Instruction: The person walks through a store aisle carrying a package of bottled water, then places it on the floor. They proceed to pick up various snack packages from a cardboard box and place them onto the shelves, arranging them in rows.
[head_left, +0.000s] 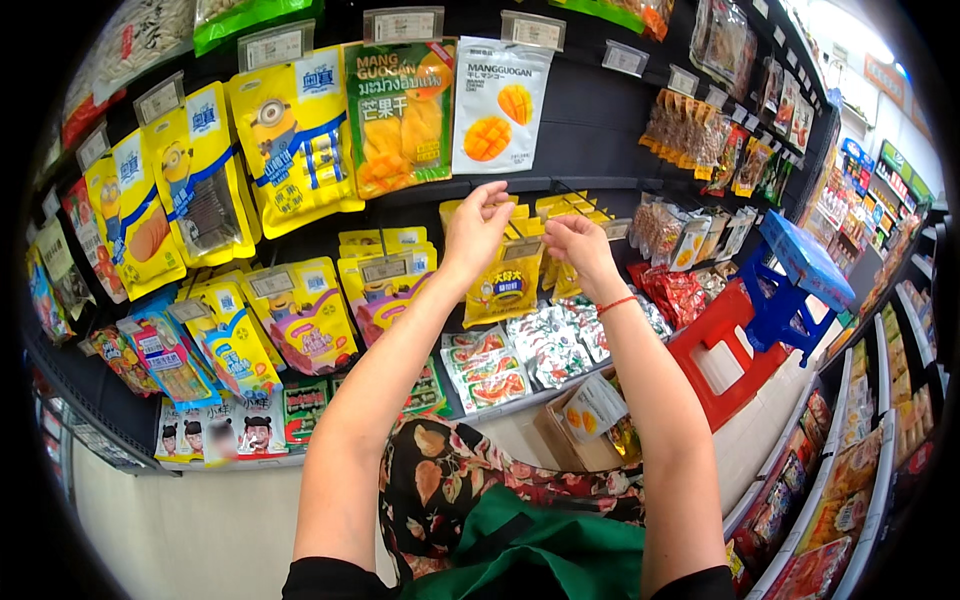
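Note:
My left hand (478, 234) is raised before a rack of hanging snack bags, its fingers loosely bent and the thumb a little apart. It appears to hold nothing. Just to its right, my right hand (583, 244) has curled fingers with the tips drawn together; whether something thin is between them cannot be seen. Behind and below both hands hang small yellow snack packets (504, 289) on hooks with a price tag holder. Above them hang a white dried-mango pouch (496, 112) and a green-and-orange dried-mango bag (401, 120).
Large yellow bags (296, 142) hang at left. Silver packets (551, 345) lie on the bottom shelf. A cardboard box (562, 431) of pouches stands on the floor before me. At right are a red plastic stool (697, 367) and a blue stool (787, 307) bearing a blue box (808, 259).

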